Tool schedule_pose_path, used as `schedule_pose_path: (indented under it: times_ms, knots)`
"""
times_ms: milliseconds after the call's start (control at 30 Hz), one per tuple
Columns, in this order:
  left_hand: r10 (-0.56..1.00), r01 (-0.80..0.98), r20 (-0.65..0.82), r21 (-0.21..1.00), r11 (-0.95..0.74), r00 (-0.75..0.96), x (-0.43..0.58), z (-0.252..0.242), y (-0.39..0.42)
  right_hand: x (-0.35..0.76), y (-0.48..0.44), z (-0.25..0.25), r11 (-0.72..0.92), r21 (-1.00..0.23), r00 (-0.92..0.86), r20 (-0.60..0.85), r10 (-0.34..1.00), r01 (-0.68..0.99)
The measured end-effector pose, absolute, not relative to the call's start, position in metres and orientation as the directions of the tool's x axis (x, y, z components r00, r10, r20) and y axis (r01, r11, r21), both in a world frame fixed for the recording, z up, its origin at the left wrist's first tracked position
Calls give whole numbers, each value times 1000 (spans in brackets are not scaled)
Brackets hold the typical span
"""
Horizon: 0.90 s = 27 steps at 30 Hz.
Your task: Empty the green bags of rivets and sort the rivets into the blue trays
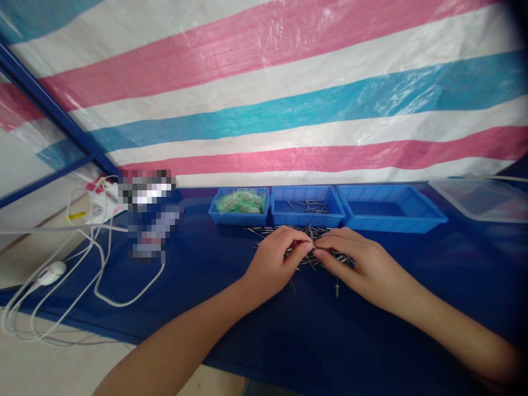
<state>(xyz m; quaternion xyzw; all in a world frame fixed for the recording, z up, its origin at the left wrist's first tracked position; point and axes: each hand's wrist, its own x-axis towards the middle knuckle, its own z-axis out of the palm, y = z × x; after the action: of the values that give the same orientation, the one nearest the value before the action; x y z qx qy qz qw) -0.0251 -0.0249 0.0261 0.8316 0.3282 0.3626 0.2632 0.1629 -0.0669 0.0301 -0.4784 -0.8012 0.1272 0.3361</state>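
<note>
My left hand (277, 254) and my right hand (358, 258) meet fingertip to fingertip above a loose pile of metal blind rivets (307, 263) on the blue table. Both are closed in a pinch, thumb against fingers. Whatever sits between the fingertips is too small and covered to make out. One single rivet (337, 289) lies apart from the pile, below my right hand. Just behind the hands stands a blue bin (307, 218) with several rivets inside. My hands cover part of the pile.
Left of that bin, another blue bin (239, 219) holds small green-tinted plastic packets (243, 202). A wider blue bin (391, 223) stands at the right, near a clear plastic lid (478, 201). White cables (97, 275) tangle on the left. A striped plastic sheet (264, 121) hangs behind.
</note>
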Motion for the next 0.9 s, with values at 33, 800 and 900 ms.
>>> schedule_pose_path:
  times_ms: [33,800,900]
  knots:
    - [731,347,441,674,-653,520,-25,26,-25,163,-66,29,493,-556,-296,409,863,669]
    - [739,439,439,606,-664,512,-31,17,-17,177,-29,40,402,-240,-131,697,705,884]
    - [697,451,444,543,-709,562,-34,16,-19,185,-9,37,313,-133,-160,639,752,941]
